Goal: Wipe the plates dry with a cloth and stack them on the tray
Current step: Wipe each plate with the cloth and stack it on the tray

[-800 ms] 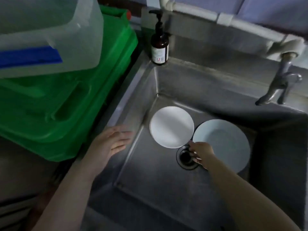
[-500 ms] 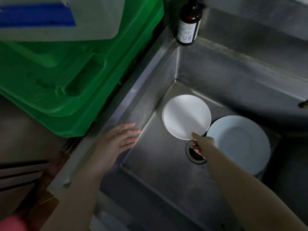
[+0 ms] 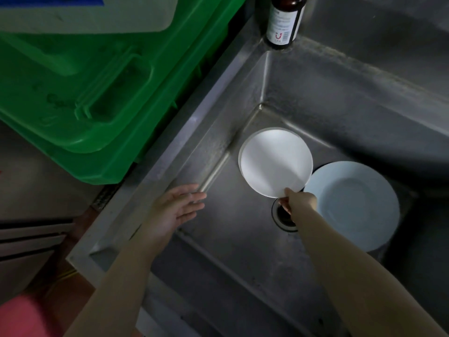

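Plate pickup from the sink, 2 plates down there

Right hand (image 3: 297, 201) pinches the near rim of the small plate (image 3: 275, 161), thumb on top, probably since it lies flat on the sink (image 3: 218, 237) floor and the edge is the only grab point. Big plate (image 3: 352, 205) sits just beside it, partly under its rim, by the drain (image 3: 283, 218). Left hand (image 3: 173, 210) hovers with fingers spread and holds nothing, looks ready to take the plate. No cloth or tray in view.
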Tool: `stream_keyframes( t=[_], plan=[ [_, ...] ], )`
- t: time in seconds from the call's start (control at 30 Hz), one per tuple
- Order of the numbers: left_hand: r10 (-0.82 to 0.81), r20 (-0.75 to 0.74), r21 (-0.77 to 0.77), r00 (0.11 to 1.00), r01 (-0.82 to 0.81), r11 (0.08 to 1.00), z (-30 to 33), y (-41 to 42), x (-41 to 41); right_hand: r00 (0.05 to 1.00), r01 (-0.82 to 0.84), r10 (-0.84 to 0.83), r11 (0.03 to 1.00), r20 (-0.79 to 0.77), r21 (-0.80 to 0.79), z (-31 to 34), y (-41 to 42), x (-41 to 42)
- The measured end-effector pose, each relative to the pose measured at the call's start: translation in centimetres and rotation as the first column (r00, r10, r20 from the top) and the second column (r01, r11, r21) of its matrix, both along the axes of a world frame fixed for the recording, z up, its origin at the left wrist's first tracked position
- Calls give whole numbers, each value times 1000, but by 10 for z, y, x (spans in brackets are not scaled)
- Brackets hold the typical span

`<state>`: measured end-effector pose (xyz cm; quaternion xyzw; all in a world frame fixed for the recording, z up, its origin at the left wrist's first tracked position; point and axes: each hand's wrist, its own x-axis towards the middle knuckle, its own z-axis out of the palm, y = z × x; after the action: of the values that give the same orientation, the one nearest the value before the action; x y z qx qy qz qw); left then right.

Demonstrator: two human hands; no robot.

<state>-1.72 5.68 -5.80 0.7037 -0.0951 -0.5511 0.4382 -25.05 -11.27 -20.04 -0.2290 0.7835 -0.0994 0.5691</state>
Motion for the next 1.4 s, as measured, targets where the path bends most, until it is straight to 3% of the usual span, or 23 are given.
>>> stream_keyframes(
  t=[0.23,0.4,0.47,0.6,0.8,0.97,1.03,1.17,1.3,1.4],
  plan=[
    [-25,-1,-22,1000,25,999,8,-3,-4,999,-12,9,998,37,66,5,10,-9],
    [-84,22,-1,996,84,996,13,2,0,972,126,-131,991,196,38,17,22,-17],
    [-115,37,-3,993,115,993,15,6,1,967,109,-110,994,229,18,26,23,-23],
    [-146,25,-49,989,147,988,23,11,0,976,-40,65,992,207,-123,55,26,-37],
    [-221,5,-117,975,220,968,34,25,2,972,-74,151,925,181,-372,122,56,-43],
    [-304,104,-147,947,317,937,50,26,6,982,-152,186,796,-1,-586,191,103,-39],
    [-369,209,-160,906,404,901,60,25,8,964,-265,205,721,-168,-640,217,121,-37],
    [-346,301,-274,889,428,861,80,14,11,822,-526,148,571,-551,-631,255,161,-31],
    [-389,428,-350,816,546,761,103,6,10,782,-567,-41,367,-622,-737,279,201,-28],
    [-314,552,-423,772,584,693,115,8,5,776,-563,-164,257,-610,-786,291,227,-29]
  ],
)
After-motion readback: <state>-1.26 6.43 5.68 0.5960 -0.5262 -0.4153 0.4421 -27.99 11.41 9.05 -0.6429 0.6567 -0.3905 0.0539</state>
